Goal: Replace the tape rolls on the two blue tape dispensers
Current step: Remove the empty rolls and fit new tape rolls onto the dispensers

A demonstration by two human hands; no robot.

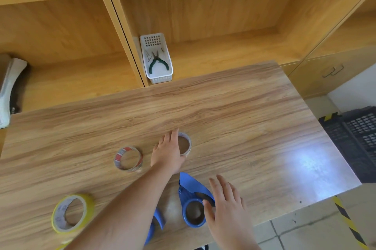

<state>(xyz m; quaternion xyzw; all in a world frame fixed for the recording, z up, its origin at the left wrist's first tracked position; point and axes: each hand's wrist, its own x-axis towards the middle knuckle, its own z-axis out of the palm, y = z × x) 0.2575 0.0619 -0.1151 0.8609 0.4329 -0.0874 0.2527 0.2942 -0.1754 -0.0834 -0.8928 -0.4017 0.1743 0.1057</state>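
Observation:
My left hand (167,153) grips the left rim of a thin clear tape roll (186,146) that lies flat mid-table, fingers on its far side and thumb on its near side. My right hand (225,207) hovers with fingers spread over a blue tape dispenser (191,194) near the front edge, the thumb touching its round hub. A second blue dispenser (158,220) is mostly hidden under my left forearm. A clear roll with a red-and-white printed core (128,159) lies left of my left hand. A yellow tape roll (71,212) sits at the front left.
The wooden table (244,119) ends close at the front and right. Behind it stand shelves with a white basket (157,60) that holds green-handled pliers. A black crate (362,137) sits on the floor at the right, and a white object (8,89) at the far left.

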